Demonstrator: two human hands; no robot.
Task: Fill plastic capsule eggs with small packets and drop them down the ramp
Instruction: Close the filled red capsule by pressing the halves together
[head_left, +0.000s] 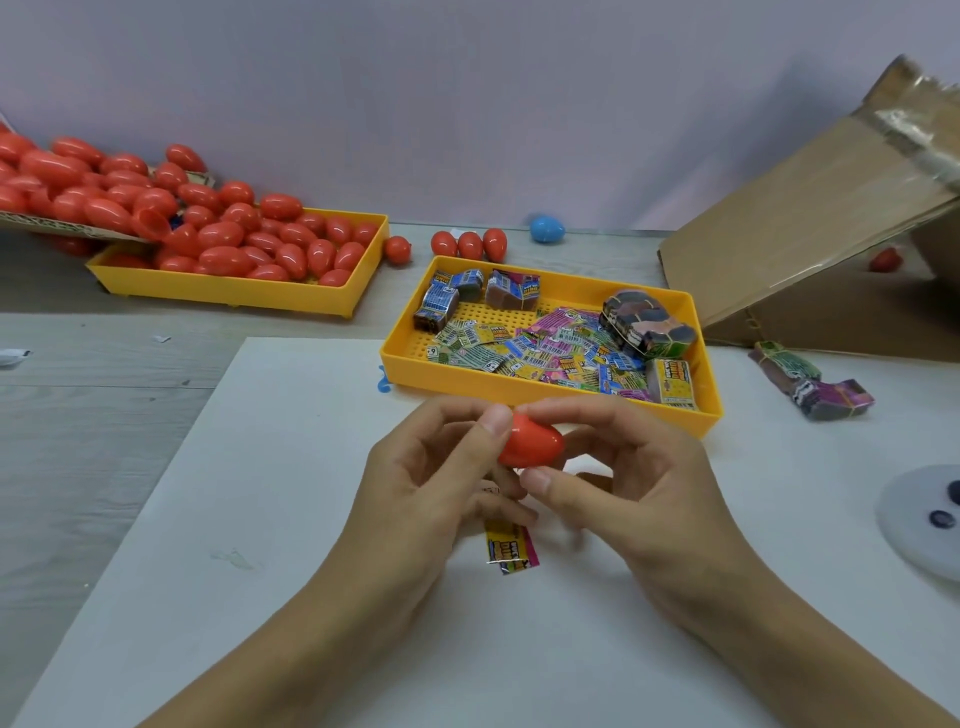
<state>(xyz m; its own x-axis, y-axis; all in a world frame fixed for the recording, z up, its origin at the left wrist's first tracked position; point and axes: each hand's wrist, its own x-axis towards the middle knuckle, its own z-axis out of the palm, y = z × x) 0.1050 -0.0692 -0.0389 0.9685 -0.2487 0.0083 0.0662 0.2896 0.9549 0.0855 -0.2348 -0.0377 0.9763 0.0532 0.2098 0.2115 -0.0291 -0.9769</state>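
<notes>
pinching a red capsule egg between both hands over the counter, left hand fingers curled on its near end, right hand thumb and forefinger clamping it; light, stiff, slick shell, so probably best gripped either side of the seam.

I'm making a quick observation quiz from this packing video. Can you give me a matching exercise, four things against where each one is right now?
Things:
1. red capsule egg
2. blue egg
3. loose packets
4. single packet

Places:
A. in the nearer yellow tray
B. on the table by the back wall, left of the cardboard ramp
C. on the white sheet under the hands
D. in the grip of both the left hand and right hand

Pairs: 1-D, 2-B, 3-A, 4-C
</notes>
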